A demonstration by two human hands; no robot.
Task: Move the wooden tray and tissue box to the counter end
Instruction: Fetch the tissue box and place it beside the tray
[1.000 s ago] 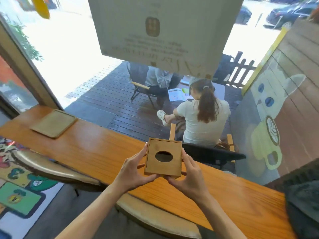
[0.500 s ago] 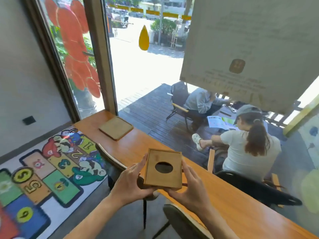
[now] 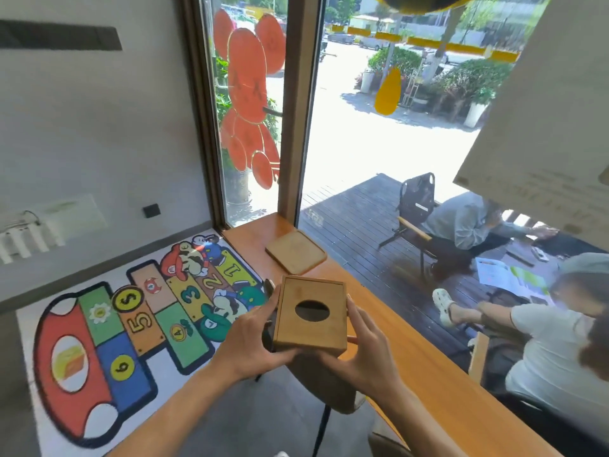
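I see the tissue box (image 3: 309, 313) in honey-tan wood with a fine straight grain and a dark oval opening on its top face. The tray (image 3: 295, 251) is a paler tan, plain apart from a slightly darker rim. The surface (image 3: 425, 364) under them is a warmer orange-brown with long grain lines. My floor mat (image 3: 131, 324) is the loudest thing here: a white ground, thick black outlines, squares in green, blue, orange and yellow with yellow number discs, a red mushroom shape and cartoon figures in red and green caps. The window decal (image 3: 247, 94) is orange-red with thin gold outlines. The wall (image 3: 99, 127) is flat grey.
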